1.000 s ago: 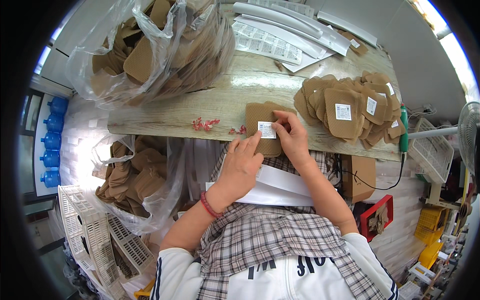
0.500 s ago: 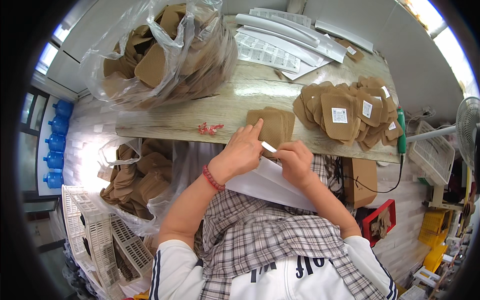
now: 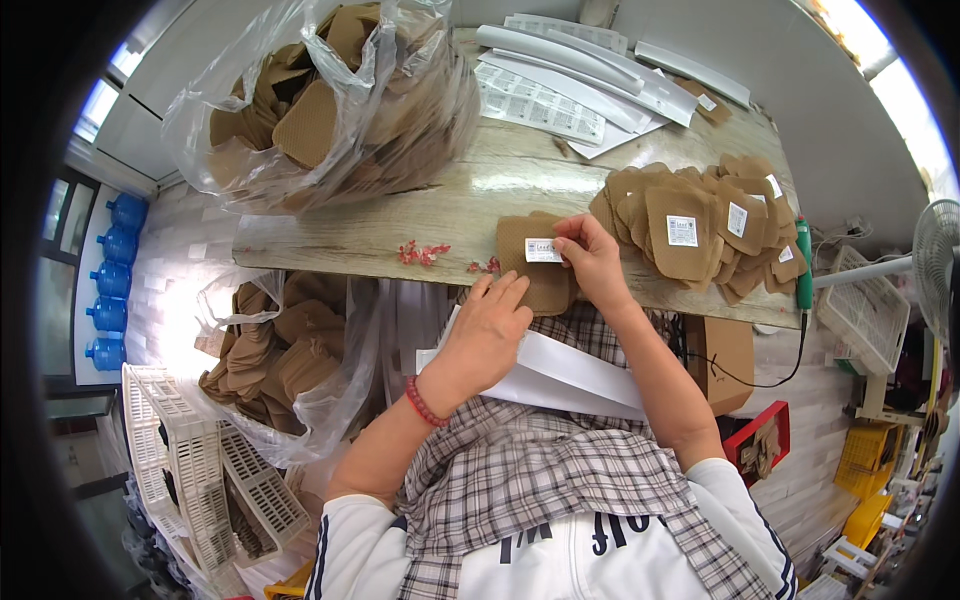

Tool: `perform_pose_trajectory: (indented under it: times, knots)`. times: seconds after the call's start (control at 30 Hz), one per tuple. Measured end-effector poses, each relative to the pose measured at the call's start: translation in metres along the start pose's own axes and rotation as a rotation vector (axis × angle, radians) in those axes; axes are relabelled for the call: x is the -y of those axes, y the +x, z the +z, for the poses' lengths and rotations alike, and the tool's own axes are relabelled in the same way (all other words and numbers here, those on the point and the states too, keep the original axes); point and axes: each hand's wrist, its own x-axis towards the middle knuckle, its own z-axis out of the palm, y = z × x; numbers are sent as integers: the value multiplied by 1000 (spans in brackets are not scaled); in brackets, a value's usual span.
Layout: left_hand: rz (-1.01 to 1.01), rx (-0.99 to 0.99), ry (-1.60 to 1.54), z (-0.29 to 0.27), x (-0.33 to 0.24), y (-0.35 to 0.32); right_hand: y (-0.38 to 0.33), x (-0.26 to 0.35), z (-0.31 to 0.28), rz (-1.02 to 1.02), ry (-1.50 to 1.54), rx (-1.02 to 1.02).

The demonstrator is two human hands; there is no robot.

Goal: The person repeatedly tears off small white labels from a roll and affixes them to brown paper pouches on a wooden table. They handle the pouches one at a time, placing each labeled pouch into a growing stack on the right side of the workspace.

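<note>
At the table's front edge lies a small stack of tan, textured pads [image 3: 520, 232] with rounded corners. A white printed label [image 3: 541, 250] is on the top pad, its right end pinched between the thumb and finger of my right hand [image 3: 592, 262]. My left hand [image 3: 488, 330] rests its outstretched fingertips on the pad's near left edge, holding nothing. Below the hands, a long white label sheet [image 3: 575, 372] lies across my lap, partly covered by my left hand. To the right is a heap of tan pads [image 3: 682, 262], several carrying white labels.
A clear plastic bag [image 3: 395, 150] of pads stands at the table's back left, label sheets [image 3: 560, 105] at the back. Red scraps [image 3: 420, 253] lie left of the stack. A green-handled tool [image 3: 803, 265] with a cord is at the right edge; another bag [image 3: 300, 350] sits below left.
My right hand has moved up and brought the label onto the top pad. My left hand has drawn back to the pad's near edge. The sheet in my lap has shifted.
</note>
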Motion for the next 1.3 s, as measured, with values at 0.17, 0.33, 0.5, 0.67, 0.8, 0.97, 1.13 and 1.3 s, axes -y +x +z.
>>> perform_pose_trajectory:
  times: [0.17,0.33,0.5,0.67,0.8,0.97,1.13,1.3]
  knots:
    - [-24,12,-12,1,0,-2,-4,-8,9,-67,-158,-82]
    - [-22,-8,-22,2,-1,-3,-4,-7,7,-21,-160,-71]
    - [-18,-4,-18,2,0,-2,-4,-6,10,-30,-202,-89]
    - [-22,-8,-22,3,-1,-2,-6,0,14,-99,-279,-125]
    - [-19,5,-18,4,0,-3,-8,4,14,-120,-341,-121]
    - [-55,0,-55,3,-2,-1,-10,6,15,-128,-355,-116]
    - [-46,-28,-33,0,-4,2,-9,6,16,-147,-371,-120]
    - [-31,26,30,4,-3,1,-10,6,16,-154,-375,-113]
